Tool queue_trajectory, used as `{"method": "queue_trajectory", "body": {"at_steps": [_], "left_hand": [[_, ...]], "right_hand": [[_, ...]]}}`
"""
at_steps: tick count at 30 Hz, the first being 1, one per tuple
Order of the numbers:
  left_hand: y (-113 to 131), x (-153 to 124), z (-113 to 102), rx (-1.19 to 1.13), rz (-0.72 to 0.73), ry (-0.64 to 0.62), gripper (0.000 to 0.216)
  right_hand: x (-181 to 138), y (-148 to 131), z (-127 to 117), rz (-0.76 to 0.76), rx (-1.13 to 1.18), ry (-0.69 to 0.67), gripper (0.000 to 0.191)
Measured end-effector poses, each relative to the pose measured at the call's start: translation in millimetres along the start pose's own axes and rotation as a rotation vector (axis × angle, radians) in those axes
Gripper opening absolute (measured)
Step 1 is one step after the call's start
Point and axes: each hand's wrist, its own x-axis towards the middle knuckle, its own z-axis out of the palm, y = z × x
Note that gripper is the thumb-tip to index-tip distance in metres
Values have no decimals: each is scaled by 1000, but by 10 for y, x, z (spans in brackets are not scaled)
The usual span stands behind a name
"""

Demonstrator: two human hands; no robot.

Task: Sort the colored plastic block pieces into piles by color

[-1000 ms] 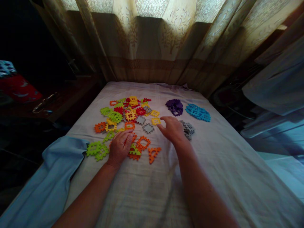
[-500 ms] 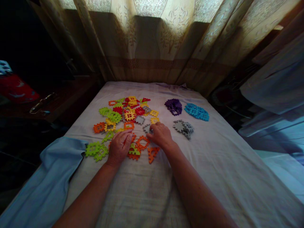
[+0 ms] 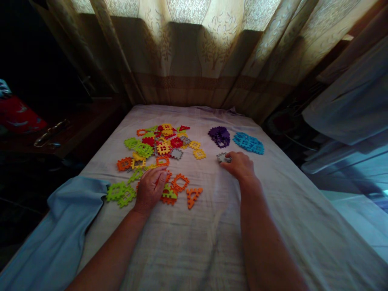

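A mixed heap of colourful plastic puzzle tiles lies on a bed with a pale sheet. My left hand rests flat on orange and green tiles at the heap's near edge, fingers stretched. My right hand sits over the small grey pile, fingers curled on a grey tile that shows at its fingertips. Beyond it lie a purple pile and a blue pile. An orange triangle tile lies alone near the left hand.
A light blue cloth drapes over the bed's left edge. Patterned curtains hang behind the bed. A dark wooden side table stands on the left, and bluish fabric hangs on the right.
My right hand took a grey tile from the middle of the heap and carried it right to the grey pile. The left hand stayed put.
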Motion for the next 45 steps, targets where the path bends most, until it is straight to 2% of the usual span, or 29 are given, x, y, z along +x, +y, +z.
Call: {"method": "queue_trajectory", "body": {"at_steps": [5,8,11,18,22,28,31,33,39,42,45], "left_hand": [[-2,-1,6,-3,4,11,33],[-8,-3,14,-5,7,20,32],[-18,-6,21,-4,14,29,31],[-29,-6,23,6,27,40,32],[-16,-3,18,-11,15,35,32],[-5,5,2,-26,-15,3,32],[-11,6,7,-18,-7,17,33],[-17,6,14,-19,2,27,34],[-49,10,34,-31,7,32,33],[-50,12,38,-17,21,24,33],[-19,3,29,10,37,32,33]], "right_hand": [[0,-23,-1,-17,-4,9,39],[-32,-149,-33,-63,25,66,34],[-107,-396,-15,-199,86,97,30],[-229,-1094,247,-524,198,-6,32],[-170,-1312,353,-547,186,-29,40],[-130,-1409,402,-521,157,-36,29],[-182,-1304,369,-502,175,-12,29],[-239,-1139,324,-478,189,19,29],[-438,-304,205,-327,151,170,28],[-525,93,245,-246,127,256,27],[-597,331,334,-188,99,311,26]]}}
